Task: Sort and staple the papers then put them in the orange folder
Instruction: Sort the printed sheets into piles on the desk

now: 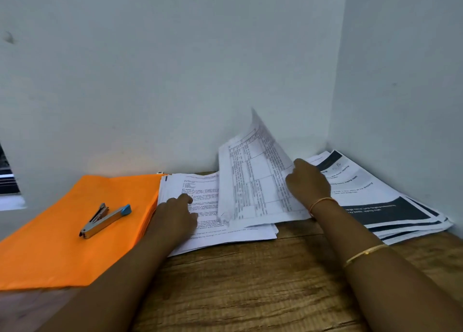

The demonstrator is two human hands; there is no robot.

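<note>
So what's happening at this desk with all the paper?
A person is sorting printed pages on a wooden desk. The right hand lifts a table-printed sheet while the left hand presses on the middle stack. Another pile sits in the corner. The stapler lies untouched on the closed orange folder.

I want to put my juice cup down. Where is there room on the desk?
The bare wooden desk nearest you, between the two arms, is free. The back is crowded: orange folder with stapler on the left, text papers in the middle, dark-banded papers in the right corner.
</note>
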